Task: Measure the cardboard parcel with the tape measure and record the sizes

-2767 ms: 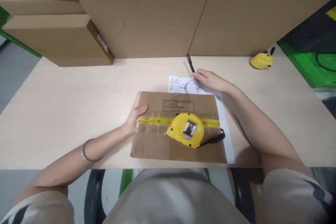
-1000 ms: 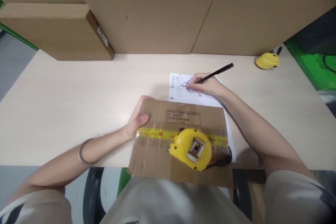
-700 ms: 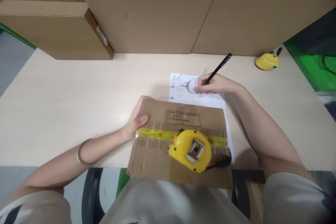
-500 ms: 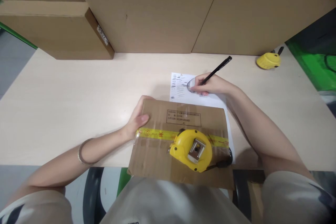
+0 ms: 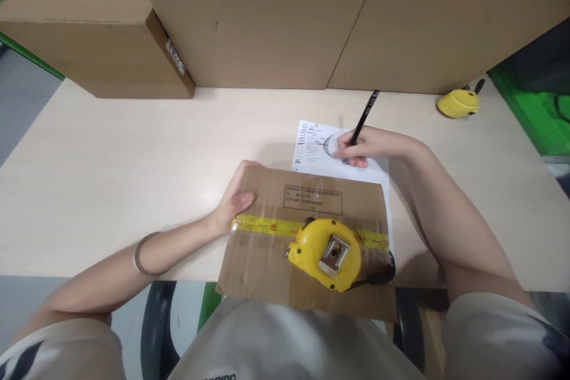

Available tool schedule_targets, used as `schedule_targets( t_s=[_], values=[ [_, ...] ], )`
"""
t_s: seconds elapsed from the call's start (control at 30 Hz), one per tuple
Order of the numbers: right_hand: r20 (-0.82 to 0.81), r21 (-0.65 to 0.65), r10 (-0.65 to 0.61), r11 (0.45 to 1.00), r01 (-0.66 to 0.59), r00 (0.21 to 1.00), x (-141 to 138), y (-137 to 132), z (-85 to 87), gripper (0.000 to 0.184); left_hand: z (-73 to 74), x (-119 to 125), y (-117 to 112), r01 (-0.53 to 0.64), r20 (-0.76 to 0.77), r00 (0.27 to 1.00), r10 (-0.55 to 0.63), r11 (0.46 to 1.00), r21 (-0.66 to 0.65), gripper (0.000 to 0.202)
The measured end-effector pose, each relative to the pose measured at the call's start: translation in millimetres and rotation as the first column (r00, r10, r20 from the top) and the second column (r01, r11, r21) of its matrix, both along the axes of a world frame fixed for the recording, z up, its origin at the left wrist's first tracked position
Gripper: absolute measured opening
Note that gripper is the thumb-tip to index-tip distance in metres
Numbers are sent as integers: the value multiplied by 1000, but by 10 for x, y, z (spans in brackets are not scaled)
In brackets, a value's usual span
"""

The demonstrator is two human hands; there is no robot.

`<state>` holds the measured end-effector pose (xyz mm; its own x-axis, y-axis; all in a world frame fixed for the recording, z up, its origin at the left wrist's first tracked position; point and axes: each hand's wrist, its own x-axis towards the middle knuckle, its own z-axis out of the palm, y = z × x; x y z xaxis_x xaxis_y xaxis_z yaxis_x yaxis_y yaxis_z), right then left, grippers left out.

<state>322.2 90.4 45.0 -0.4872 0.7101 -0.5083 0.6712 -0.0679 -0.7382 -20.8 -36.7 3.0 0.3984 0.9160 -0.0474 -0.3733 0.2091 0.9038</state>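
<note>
Head view: right hand (image 5: pixel 363 145) pinched on black pen (image 5: pixel 366 114). Pen is slim, slanted, top end up and away from the grip, small light marking near the top; tip hidden by the fingers. Right under that hand: white paper (image 5: pixel 307 145), dark strokes in columns to the grip's left, drawn curve just beside the fingers. Carton (image 5: pixel 258 273) covers the paper's near part, nearer the body than the pen grip. Left hand (image 5: pixel 234 196) clamped on carton's left edge, thumb on top. Carton: brown, creased, yellow tape band, black printed frame. Yellow tape measure (image 5: pixel 307 249) lies on it, metal clip up, black strap. Farther right of pen grip: second tape measure (image 5: pixel 458 104). Beyond both hands: large brown boxes (image 5: pixel 267 24).
</note>
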Motion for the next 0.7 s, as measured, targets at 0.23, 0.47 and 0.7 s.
schedule_targets(
  t_s=[0.23, 0.47, 0.7],
  values=[
    [-99, 137, -112, 983, 125, 989, -5, -11, 16, 54, 10, 10, -5, 16, 23, 1000, -15, 1000, -12, 60],
    [337, -116, 141, 987, -108, 931, 138, 7, 179, 59, 10, 5, -6, -5, -5, 1000, 5, 1000, 3, 59],
    [583, 85, 55, 988, -129, 811, 425, 90, 212, 65, 29, 25, -9, -8, 10, 1000, 8, 999, -40, 58]
  ],
)
